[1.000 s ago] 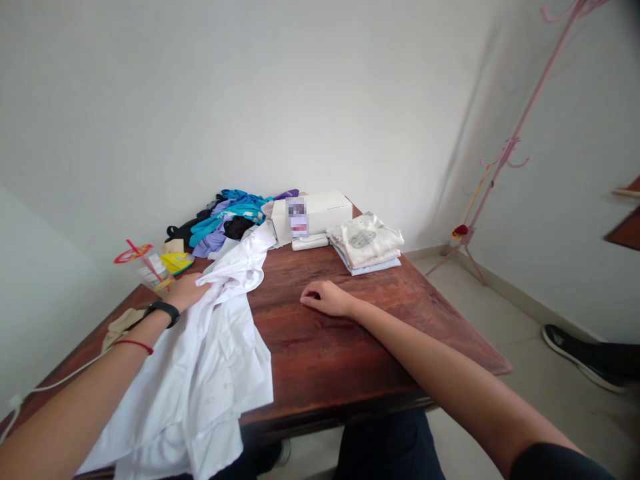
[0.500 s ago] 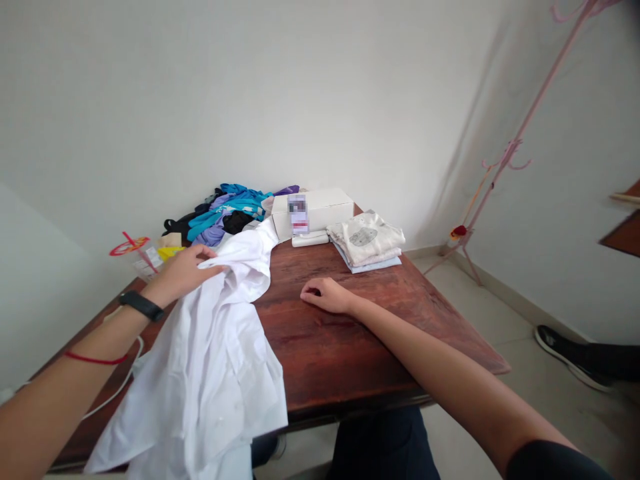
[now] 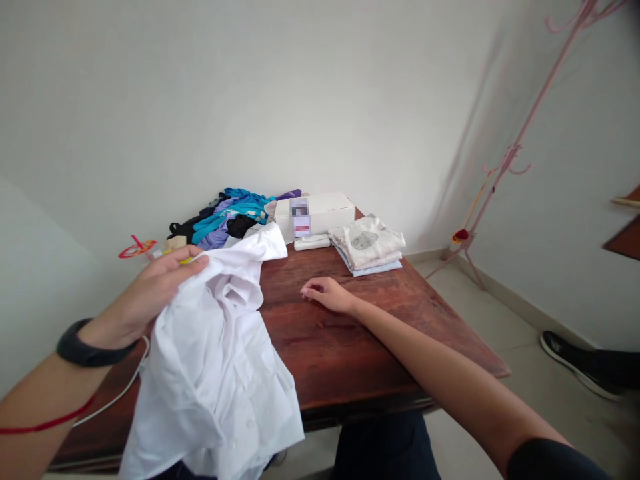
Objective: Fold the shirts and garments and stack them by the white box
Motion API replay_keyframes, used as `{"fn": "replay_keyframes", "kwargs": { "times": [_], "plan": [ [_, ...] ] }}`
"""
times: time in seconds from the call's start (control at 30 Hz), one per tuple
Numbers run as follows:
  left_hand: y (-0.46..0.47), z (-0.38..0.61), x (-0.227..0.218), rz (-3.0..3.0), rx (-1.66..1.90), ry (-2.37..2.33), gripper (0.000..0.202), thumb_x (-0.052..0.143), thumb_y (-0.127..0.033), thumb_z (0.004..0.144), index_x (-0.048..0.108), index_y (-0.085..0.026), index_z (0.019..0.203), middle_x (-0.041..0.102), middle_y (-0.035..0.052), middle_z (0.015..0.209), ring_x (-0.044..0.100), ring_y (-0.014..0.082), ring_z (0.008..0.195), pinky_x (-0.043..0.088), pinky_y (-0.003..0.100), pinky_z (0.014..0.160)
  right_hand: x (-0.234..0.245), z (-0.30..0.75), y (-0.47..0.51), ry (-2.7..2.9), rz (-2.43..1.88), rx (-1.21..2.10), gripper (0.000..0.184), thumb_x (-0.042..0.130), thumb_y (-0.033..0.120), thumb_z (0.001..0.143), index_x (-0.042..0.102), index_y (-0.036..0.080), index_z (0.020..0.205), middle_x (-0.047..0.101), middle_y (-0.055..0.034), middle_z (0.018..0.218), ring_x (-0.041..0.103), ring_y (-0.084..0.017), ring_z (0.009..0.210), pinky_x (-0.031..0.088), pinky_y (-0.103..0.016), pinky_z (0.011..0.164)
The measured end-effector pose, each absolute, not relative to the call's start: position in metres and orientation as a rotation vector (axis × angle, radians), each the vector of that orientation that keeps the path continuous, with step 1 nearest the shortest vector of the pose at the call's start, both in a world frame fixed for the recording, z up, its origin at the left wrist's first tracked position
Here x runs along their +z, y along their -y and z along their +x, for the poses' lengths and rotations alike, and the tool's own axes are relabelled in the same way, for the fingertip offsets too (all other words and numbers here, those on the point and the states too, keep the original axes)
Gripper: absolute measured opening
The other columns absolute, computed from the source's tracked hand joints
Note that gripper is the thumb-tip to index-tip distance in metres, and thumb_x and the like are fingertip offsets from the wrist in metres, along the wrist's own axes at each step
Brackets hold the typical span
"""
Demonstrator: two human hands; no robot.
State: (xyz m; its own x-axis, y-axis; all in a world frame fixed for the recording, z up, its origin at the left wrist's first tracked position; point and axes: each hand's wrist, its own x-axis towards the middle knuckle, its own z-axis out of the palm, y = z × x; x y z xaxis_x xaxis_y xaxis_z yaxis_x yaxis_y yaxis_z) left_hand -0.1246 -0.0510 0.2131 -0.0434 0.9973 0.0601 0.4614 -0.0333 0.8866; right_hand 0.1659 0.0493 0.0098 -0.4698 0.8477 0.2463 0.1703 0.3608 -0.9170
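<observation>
My left hand (image 3: 165, 283) pinches a white button-up shirt (image 3: 215, 373) near its top and lifts that part off the table. The shirt hangs in loose folds over the front edge of the dark wooden table (image 3: 345, 353), and one end of it stretches toward the white box. Resting on the tabletop to the right of the shirt, my right hand (image 3: 327, 293) has its fingers curled in loosely. Whether those fingers hold anything small cannot be made out.
A folded clothes stack (image 3: 370, 243) lies beside a white box (image 3: 327, 210). Rumpled clothes (image 3: 233, 213) pile up against the wall. A cup with a red straw (image 3: 137, 248) and a white cable (image 3: 117, 393) are at left. A pink coat rack (image 3: 525, 133) and someone's shoe (image 3: 575, 363) are right.
My left hand has drawn back toward me and slightly left, raising the shirt's upper part. The shirt's lower edge has shifted right. My right hand has stayed in place, its fingers slightly more closed.
</observation>
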Motion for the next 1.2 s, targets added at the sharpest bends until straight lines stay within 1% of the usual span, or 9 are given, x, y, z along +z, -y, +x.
{"fn": "replay_keyframes", "kwargs": {
  "times": [0.13,0.2,0.3,0.5,0.73,0.9,0.97,1.07,1.2],
  "plan": [
    [0.091,-0.069,0.194,1.578,0.875,-1.173,0.029,0.065,-0.047,0.091,0.054,-0.021,0.096,0.055,-0.0051,0.071,0.045,0.0095,0.058,0.035,0.016,0.053,0.019,0.162,-0.041,1.388,-0.794,1.746,0.049,0.059,0.063,0.09,0.067,0.021,0.113,0.074,-0.0086,0.105,0.07,-0.02,0.081,0.056,-0.033,0.071],
    [0.108,-0.039,0.18,1.643,0.737,-1.002,0.028,0.059,-0.046,0.096,0.054,-0.02,0.093,0.055,-0.0039,0.075,0.047,0.0099,0.064,0.039,0.018,0.06,0.026,0.162,-0.034,1.276,-0.711,1.946,0.058,0.051,0.07,0.091,0.064,0.022,0.121,0.073,-0.0094,0.113,0.072,-0.023,0.088,0.059,-0.038,0.075],
    [0.125,-0.002,0.153,1.769,0.541,-0.847,0.025,0.052,-0.043,0.099,0.055,-0.019,0.094,0.057,-0.0024,0.079,0.05,0.0121,0.071,0.04,0.022,0.067,0.033,0.163,-0.026,1.174,-0.63,2.091,0.06,0.052,0.07,0.092,0.068,0.017,0.117,0.075,-0.0111,0.11,0.072,-0.024,0.095,0.058,-0.04,0.086],
    [0.12,0.024,0.089,2.14,0.341,-1.012,0.012,0.06,-0.033,0.096,0.065,-0.022,0.093,0.063,-0.003,0.074,0.058,0.0149,0.07,0.038,0.027,0.067,0.026,0.167,-0.034,1.126,-0.811,1.928,0.035,0.083,0.028,0.072,0.072,0.014,0.103,0.078,-0.0086,0.093,0.073,-0.023,0.08,0.059,-0.037,0.08],
    [0.126,-0.022,0.057,2.184,0.907,-1.148,0.014,0.05,-0.028,0.101,0.064,-0.023,0.103,0.066,0.0044,0.107,0.062,0.0197,0.106,0.045,0.032,0.096,0.015,0.166,-0.05,1.06,-0.896,1.674,0.024,0.074,0.025,0.074,0.074,0.016,0.096,0.078,-0.0069,0.09,0.073,-0.024,0.08,0.057,-0.035,0.079],
    [0.13,-0.081,0.033,1.872,1.467,-1.644,0.025,0.06,-0.039,0.094,0.061,-0.024,0.115,0.059,0.0095,0.132,0.052,0.0288,0.129,0.038,0.046,0.113,0.018,0.167,-0.051,1.018,-1.025,1.615,0.025,0.067,0.028,0.077,0.073,0.017,0.099,0.079,-0.0079,0.094,0.074,-0.027,0.083,0.058,-0.038,0.081],
    [0.127,-0.096,0.024,1.578,1.447,-1.7,0.046,0.066,-0.046,0.088,0.056,-0.024,0.127,0.054,0.0118,0.143,0.052,0.0327,0.131,0.041,0.049,0.111,0.021,0.168,-0.05,1.042,-1.068,1.58,0.024,0.066,0.029,0.078,0.073,0.017,0.098,0.079,-0.0085,0.096,0.074,-0.027,0.086,0.057,-0.038,0.084],
    [0.124,-0.103,0.021,1.076,1.305,-1.505,0.065,0.072,-0.048,0.084,0.049,-0.024,0.14,0.053,0.0131,0.148,0.058,0.0322,0.127,0.052,0.043,0.1,0.027,0.169,-0.047,1.093,-1.126,1.524,0.023,0.066,0.033,0.081,0.075,0.016,0.094,0.079,-0.0099,0.1,0.073,-0.027,0.092,0.057,-0.036,0.085],
    [0.124,-0.093,0.038,0.591,1.196,-1.081,0.05,0.068,-0.033,0.09,0.056,-0.022,0.137,0.07,0.0114,0.128,0.071,0.0269,0.108,0.06,0.034,0.083,0.033,0.169,-0.04,1.193,-1.164,1.458,0.029,0.066,0.04,0.083,0.075,0.015,0.096,0.078,-0.0115,0.107,0.072,-0.029,0.101,0.056,-0.036,0.09]
  ]
}}
